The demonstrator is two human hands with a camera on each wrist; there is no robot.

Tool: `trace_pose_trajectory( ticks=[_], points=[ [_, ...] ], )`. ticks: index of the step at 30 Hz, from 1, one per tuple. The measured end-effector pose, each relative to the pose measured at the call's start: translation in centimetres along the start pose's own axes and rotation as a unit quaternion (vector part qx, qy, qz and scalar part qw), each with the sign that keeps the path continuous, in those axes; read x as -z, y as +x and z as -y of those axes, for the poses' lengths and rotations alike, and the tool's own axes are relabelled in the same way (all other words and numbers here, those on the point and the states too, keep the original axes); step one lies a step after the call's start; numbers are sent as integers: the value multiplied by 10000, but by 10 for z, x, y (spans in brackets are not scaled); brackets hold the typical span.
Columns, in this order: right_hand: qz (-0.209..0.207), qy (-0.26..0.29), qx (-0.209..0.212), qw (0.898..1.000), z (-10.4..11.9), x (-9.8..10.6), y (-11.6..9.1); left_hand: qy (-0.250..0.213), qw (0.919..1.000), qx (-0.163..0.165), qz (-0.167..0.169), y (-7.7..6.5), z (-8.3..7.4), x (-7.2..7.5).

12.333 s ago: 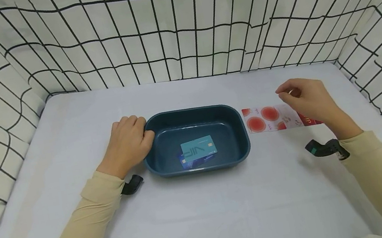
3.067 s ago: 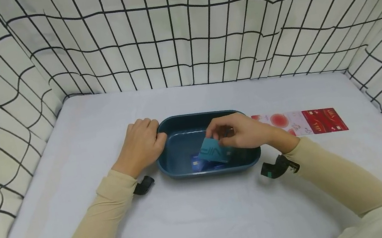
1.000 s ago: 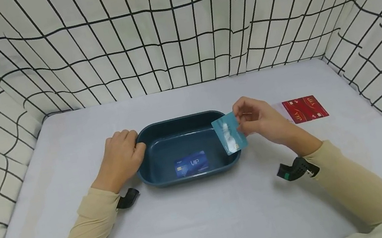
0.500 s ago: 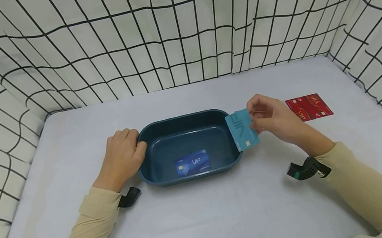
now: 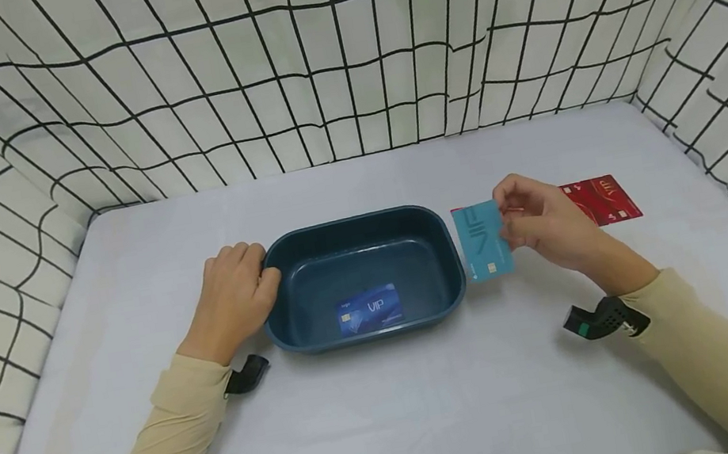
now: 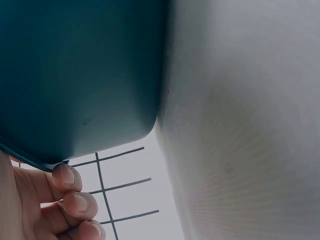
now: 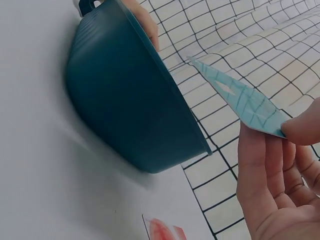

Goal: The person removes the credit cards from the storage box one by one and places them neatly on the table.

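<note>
A dark teal basin (image 5: 314,271) stands on the white table, and my left hand (image 5: 232,301) grips its left rim, thumb over the edge. In the left wrist view several curled fingertips (image 6: 80,202) show under that rim. Inside the basin a dark blue VIP card (image 5: 369,310) lies flat near the front wall. My right hand (image 5: 547,224) pinches a light blue VIP card (image 5: 484,241) by its edge, just right of the basin. The right wrist view shows this card (image 7: 245,100) raised off the table between thumb and fingers.
Right of the basin lies a red VIP card (image 5: 605,199), partly behind my right hand. A card with red circles (image 7: 162,230) lies beside it, mostly hidden in the head view. Black wire mesh (image 5: 345,69) walls the table's back and sides.
My right hand has reached into the basin, taken the light blue card off the dark blue one and carried it right, past the rim. The left hand keeps its grip.
</note>
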State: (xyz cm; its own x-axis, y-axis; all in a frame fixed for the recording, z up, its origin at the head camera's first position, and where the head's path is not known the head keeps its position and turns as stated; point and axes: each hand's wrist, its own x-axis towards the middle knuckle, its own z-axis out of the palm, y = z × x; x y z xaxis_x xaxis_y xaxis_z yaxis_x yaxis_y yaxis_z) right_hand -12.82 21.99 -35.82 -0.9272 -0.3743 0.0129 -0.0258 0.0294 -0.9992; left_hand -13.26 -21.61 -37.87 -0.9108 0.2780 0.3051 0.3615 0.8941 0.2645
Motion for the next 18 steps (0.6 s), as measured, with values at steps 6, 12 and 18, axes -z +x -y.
trace_pose_trajectory(
  ticks=[6, 12, 18],
  points=[
    [74, 85, -15, 9999, -3, 9, -3, -48, 10000, 49, 32, 0, 0, -1],
    [-77, -56, -311, 9995, -9, 16, -7, -52, 10000, 39, -6, 0, 0, 0],
    [-242, -358, -752, 9962, -17, 19, -10, -42, 10000, -20, -67, 1, -1, -1]
  ],
)
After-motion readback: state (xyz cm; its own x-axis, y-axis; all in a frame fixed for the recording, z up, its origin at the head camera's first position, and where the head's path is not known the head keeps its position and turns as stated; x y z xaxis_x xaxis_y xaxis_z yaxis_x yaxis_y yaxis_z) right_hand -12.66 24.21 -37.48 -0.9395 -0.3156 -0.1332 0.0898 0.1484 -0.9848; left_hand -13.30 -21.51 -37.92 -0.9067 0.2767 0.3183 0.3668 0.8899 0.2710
